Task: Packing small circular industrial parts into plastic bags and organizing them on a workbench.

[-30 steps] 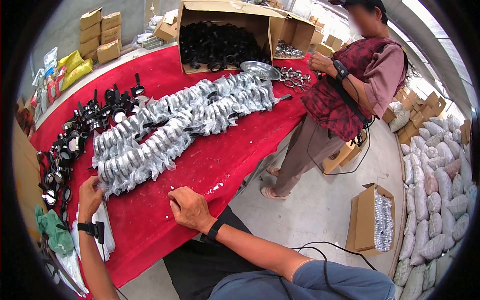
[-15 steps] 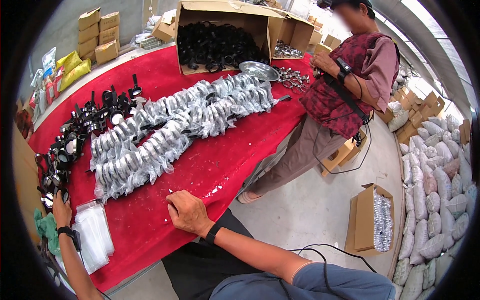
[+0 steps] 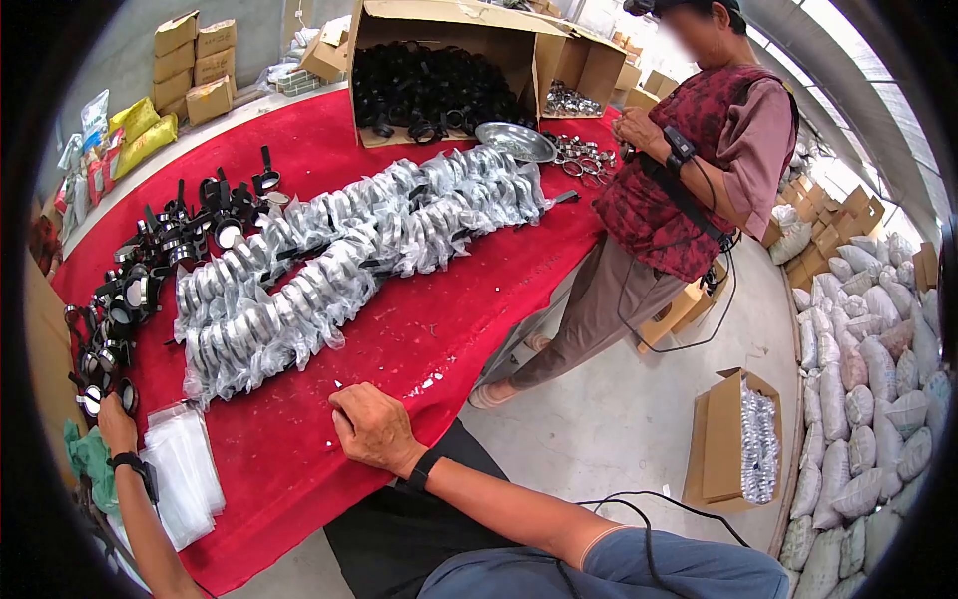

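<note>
At the table's left end, my left hand [image 3: 118, 427] reaches into a pile of round silver-faced pieces with black handles [image 3: 135, 290]. Its fingers look drawn together beside a bright disc-faced piece [image 3: 90, 400]; what they grip is hidden. My right hand [image 3: 374, 427] rests at the table's near edge, curled into a loose fist with nothing visible in it. Next to my left wrist lies a stack of clear plastic bags [image 3: 182, 474]. Long rows of round silver pieces in clear wrapping [image 3: 269, 324] stretch diagonally across the red cloth [image 3: 479, 314].
A large carton [image 3: 444, 20] of black parts stands at the back, beside a metal dish [image 3: 516, 142]. Another person [image 3: 689, 170] stands at the table's right side, hands together. On the floor are an open carton [image 3: 714, 439] and piled sacks [image 3: 863, 399]. Green plastic [image 3: 92, 464] lies by my left wrist.
My left hand has drawn slightly back toward me, and its fingers look closer together. My right hand stays where it was. The other person's hands have shifted a little.
</note>
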Motion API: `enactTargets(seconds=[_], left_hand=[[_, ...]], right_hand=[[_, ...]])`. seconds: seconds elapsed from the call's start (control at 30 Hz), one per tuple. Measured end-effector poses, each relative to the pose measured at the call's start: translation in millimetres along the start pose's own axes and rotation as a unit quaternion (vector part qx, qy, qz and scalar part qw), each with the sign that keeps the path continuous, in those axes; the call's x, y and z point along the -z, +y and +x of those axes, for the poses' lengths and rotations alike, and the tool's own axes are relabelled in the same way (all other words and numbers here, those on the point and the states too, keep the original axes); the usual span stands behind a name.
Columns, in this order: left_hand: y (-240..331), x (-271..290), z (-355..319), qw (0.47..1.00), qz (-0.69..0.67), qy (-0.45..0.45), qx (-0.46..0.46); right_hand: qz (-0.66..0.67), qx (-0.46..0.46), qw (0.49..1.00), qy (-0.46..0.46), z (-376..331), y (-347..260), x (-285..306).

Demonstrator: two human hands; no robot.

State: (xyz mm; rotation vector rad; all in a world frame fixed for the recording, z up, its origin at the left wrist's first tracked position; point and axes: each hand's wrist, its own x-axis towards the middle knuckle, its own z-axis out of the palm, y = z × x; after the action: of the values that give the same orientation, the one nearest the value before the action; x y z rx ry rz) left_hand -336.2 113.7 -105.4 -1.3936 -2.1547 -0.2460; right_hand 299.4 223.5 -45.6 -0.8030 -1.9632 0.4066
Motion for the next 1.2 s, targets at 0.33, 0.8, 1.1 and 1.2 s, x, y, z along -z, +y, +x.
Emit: enactTargets(seconds=[0.33,0.8,1.1,1.2], left_hand=[[-27,0,3,0.996,0.012,0.082,-0.016],[50,135,33,0.912,-0.355,0.071,0.194],[257,284,-93,0.440,-0.853,-0.088,0.268],[319,312,-112,0.346,-0.903,-0.126,0.220]], right_hand=[[0.002,-0.001,1.000,-0.015,-1,-2,0],[0.002,0.007,1.000,0.015,-2,0,0],[0.345,-0.150,0.918,-0.127,19,-55,12],[0.434,-0.169,0.858,-0.215,15,-96,23]])
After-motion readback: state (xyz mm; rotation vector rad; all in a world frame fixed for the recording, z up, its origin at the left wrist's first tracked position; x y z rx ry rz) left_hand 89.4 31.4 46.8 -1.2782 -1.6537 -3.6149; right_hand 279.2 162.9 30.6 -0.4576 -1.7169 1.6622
